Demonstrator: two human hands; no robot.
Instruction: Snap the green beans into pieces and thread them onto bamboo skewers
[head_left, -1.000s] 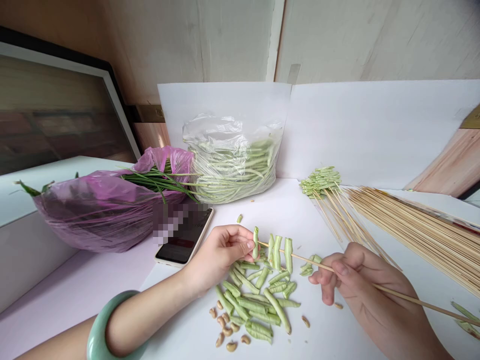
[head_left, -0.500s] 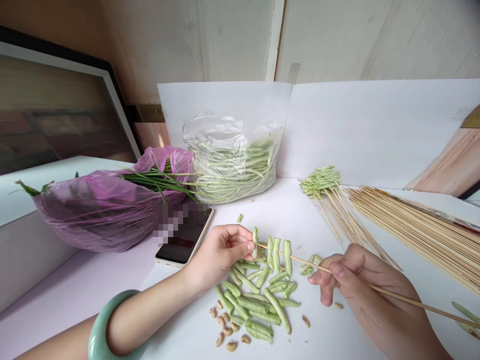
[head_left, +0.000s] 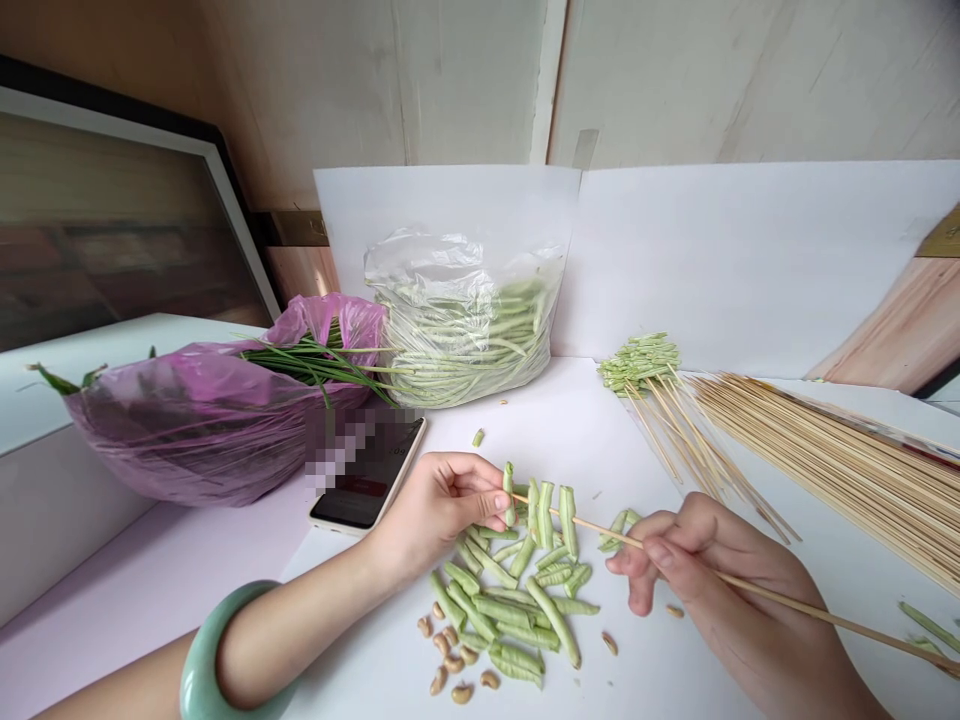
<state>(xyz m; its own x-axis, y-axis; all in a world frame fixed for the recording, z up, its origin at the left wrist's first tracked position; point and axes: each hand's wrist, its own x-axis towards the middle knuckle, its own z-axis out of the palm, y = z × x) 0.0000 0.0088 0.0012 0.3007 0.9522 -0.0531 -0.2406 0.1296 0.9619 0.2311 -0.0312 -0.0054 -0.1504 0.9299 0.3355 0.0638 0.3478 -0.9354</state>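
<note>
My left hand (head_left: 466, 500) pinches a short piece of green bean (head_left: 509, 490) between thumb and fingertips, and the tip of a thin wooden skewer (head_left: 604, 528) meets that piece. My right hand (head_left: 705, 570) is closed around the skewer farther back; its rear end runs off to the lower right. Three bean pieces (head_left: 545, 512) are threaded crosswise along the skewer between my hands. Below them lies a loose pile of cut bean pieces (head_left: 517, 610) on the white surface. Several tan bean seeds (head_left: 452, 662) lie at the pile's front left.
A clear bag of long beans (head_left: 465, 340) stands behind, beside a purple bag (head_left: 217, 430) of green stalks. A phone (head_left: 371, 475) lies left of my left hand. Filled bean skewers (head_left: 641, 362) and a bundle of bare skewers (head_left: 832, 470) lie at the right.
My right hand and the skewer have shifted slightly left, bringing the threaded pieces closer to the pinched piece. My left hand has stayed nearly still.
</note>
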